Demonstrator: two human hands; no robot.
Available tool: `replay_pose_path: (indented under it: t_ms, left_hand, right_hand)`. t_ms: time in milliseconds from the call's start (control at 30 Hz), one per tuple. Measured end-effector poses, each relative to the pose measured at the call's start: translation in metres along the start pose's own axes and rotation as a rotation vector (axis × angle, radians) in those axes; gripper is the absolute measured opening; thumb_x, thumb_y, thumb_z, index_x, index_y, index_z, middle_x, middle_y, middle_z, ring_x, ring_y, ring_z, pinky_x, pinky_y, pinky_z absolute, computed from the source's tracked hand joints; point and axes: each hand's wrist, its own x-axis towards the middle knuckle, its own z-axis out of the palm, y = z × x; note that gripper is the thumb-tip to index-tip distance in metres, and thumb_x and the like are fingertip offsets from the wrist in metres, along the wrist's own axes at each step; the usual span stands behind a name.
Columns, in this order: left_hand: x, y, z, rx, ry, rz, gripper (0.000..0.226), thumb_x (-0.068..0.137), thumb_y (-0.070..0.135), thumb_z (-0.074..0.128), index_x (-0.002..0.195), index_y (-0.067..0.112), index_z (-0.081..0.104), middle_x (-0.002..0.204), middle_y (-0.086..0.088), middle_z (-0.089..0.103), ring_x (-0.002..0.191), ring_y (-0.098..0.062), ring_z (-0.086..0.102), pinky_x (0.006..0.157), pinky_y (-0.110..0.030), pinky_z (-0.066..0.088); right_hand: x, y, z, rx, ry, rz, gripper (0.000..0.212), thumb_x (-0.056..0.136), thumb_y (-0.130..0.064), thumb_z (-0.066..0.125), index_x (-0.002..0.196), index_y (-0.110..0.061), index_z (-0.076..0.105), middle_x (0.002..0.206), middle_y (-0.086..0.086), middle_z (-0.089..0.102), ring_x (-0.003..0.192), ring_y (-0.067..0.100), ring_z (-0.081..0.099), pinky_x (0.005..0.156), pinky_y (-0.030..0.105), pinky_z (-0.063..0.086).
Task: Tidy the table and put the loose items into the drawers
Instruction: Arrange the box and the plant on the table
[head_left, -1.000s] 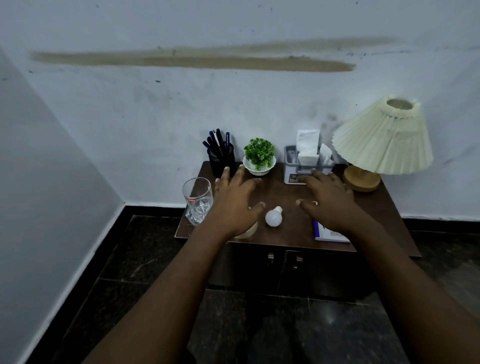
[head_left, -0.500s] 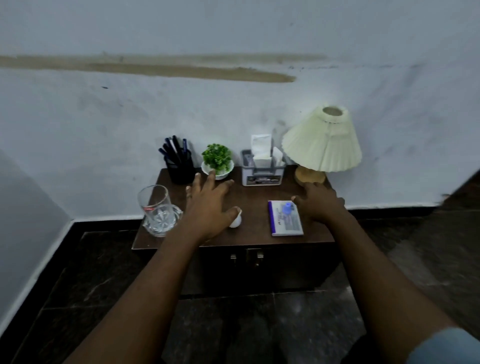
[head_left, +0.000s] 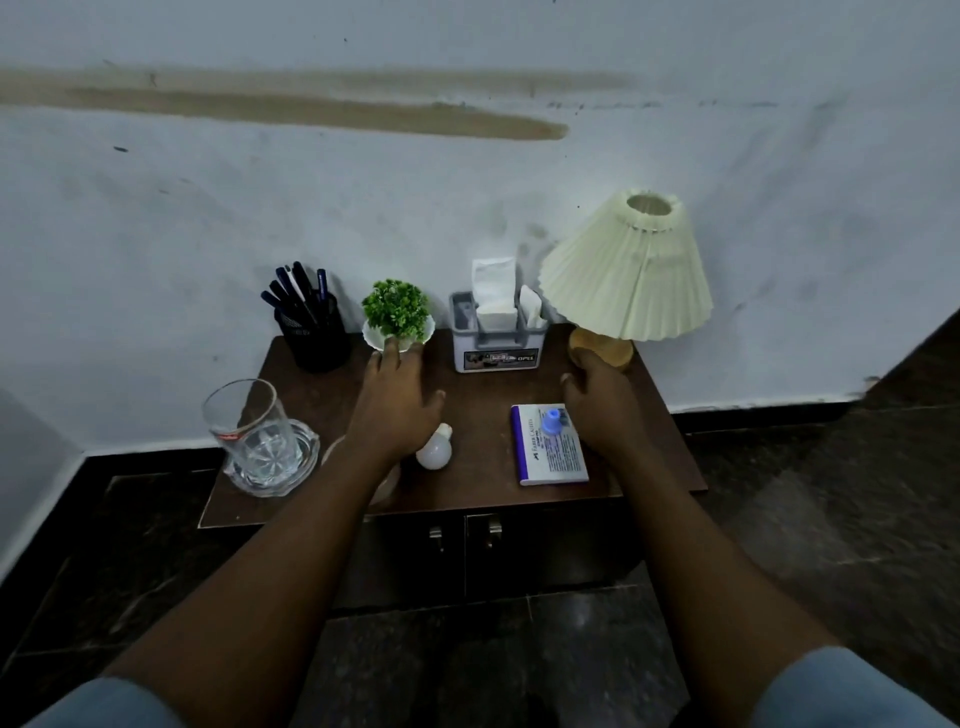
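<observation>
A small brown table (head_left: 483, 384) stands against the wall, with two closed cabinet doors (head_left: 467, 551) under its top. A white light bulb (head_left: 435, 450) lies near the front, just right of my left hand (head_left: 397, 405), which hovers open and palm down over the tabletop. A white and purple box (head_left: 551, 455) with a small blue cap (head_left: 552, 420) on it lies at the right front. My right hand (head_left: 602, 405) hovers open beside the box, fingers toward the lamp base (head_left: 602, 349). A pale round object (head_left: 387, 480) is mostly hidden under my left wrist.
A clear glass (head_left: 249, 423) stands on a glass dish (head_left: 291, 467) at the left front. Along the back sit a black pen holder (head_left: 317, 338), a small green plant (head_left: 397, 312), a grey tissue organiser (head_left: 496, 343) and a cream lamp shade (head_left: 631, 270). Dark tiled floor surrounds the table.
The view has come closer to the table. Both hands stay spread above the tabletop; the right hand moved off the box toward the lamp base, so the box and blue cap now show.
</observation>
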Motion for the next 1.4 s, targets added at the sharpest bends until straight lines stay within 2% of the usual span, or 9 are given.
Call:
replay_pose_path:
  t_ms: [233,400,467,567,667,800,1033,1267,1400]
  left_hand:
    - [0.029,-0.025,0.006,0.082,0.021,-0.090,0.060,0.094,0.040,0.062,0.148,0.016,0.049,0.170,-0.014,0.020,0.151,-0.045,0.022,0.118,-0.060,0.033]
    - [0.042,-0.039,0.006,0.134,-0.017,-0.142,0.043,0.094,0.043,0.061,0.128,0.016,0.066,0.164,-0.011,0.029,0.144,-0.044,0.030,0.112,-0.060,0.033]
    - [0.044,-0.043,0.007,0.149,-0.052,-0.144,0.045,0.094,0.044,0.062,0.128,0.017,0.066,0.159,-0.010,0.035,0.141,-0.043,0.033,0.111,-0.059,0.033]
    - [0.047,-0.046,0.006,0.178,-0.091,-0.083,0.046,0.093,0.042,0.062,0.131,0.016,0.066,0.157,-0.007,0.038,0.138,-0.042,0.038,0.110,-0.057,0.038]
    - [0.054,-0.047,0.005,0.181,-0.114,0.005,0.044,0.095,0.037,0.063,0.126,0.006,0.068,0.140,-0.016,0.051,0.125,-0.041,0.050,0.104,-0.049,0.047]
    - [0.055,-0.049,0.002,0.115,-0.096,0.005,0.039,0.094,0.032,0.066,0.108,-0.005,0.071,0.121,-0.021,0.056,0.109,-0.037,0.059,0.094,-0.043,0.052]
    - [0.049,-0.051,0.000,0.103,-0.085,0.022,0.040,0.095,0.031,0.066,0.110,-0.005,0.071,0.123,-0.023,0.057,0.110,-0.037,0.060,0.096,-0.045,0.051]
    - [0.048,-0.053,0.004,0.039,-0.089,0.023,0.039,0.096,0.030,0.066,0.114,-0.004,0.071,0.133,-0.020,0.051,0.111,-0.033,0.060,0.099,-0.045,0.051]
    - [0.042,-0.053,-0.001,-0.002,-0.031,0.043,0.027,0.092,0.021,0.068,0.107,0.000,0.075,0.128,-0.023,0.053,0.109,-0.037,0.062,0.098,-0.038,0.050]
  right_hand:
    - [0.028,0.002,0.009,0.046,-0.031,0.018,0.047,0.103,-0.023,0.054,0.148,-0.015,0.050,0.144,0.011,0.059,0.129,0.030,0.058,0.102,0.034,0.044]
    - [0.027,0.011,0.002,-0.058,0.047,-0.037,0.026,0.098,-0.015,0.058,0.121,-0.008,0.068,0.118,0.017,0.069,0.110,0.036,0.064,0.085,0.030,0.046]
    - [0.028,0.012,-0.004,-0.121,0.060,-0.070,0.024,0.097,-0.011,0.057,0.117,-0.005,0.069,0.119,0.020,0.068,0.111,0.037,0.062,0.092,0.038,0.049]
    - [0.026,0.017,-0.008,-0.239,-0.015,-0.099,0.038,0.099,-0.009,0.055,0.136,-0.011,0.063,0.136,0.020,0.061,0.126,0.038,0.054,0.107,0.042,0.043]
    - [0.023,0.024,-0.009,-0.249,-0.102,-0.075,0.050,0.103,-0.009,0.052,0.151,-0.020,0.050,0.141,0.021,0.058,0.124,0.038,0.055,0.103,0.037,0.043]
    - [0.030,0.031,-0.005,-0.245,-0.164,-0.056,0.060,0.103,-0.007,0.050,0.157,-0.028,0.037,0.146,0.020,0.055,0.125,0.039,0.056,0.104,0.041,0.046]
    - [0.037,0.044,0.001,-0.296,-0.234,-0.055,0.069,0.103,-0.010,0.047,0.162,-0.035,0.020,0.168,0.015,0.022,0.147,0.046,0.030,0.120,0.052,0.031]
    - [0.034,0.039,0.004,-0.230,-0.214,0.003,0.068,0.102,-0.010,0.049,0.161,-0.035,0.024,0.155,0.019,0.045,0.140,0.042,0.043,0.116,0.047,0.035]
    - [0.033,0.037,0.001,-0.182,-0.207,0.031,0.069,0.100,-0.015,0.054,0.159,-0.041,0.028,0.161,0.016,0.038,0.145,0.041,0.037,0.119,0.049,0.034]
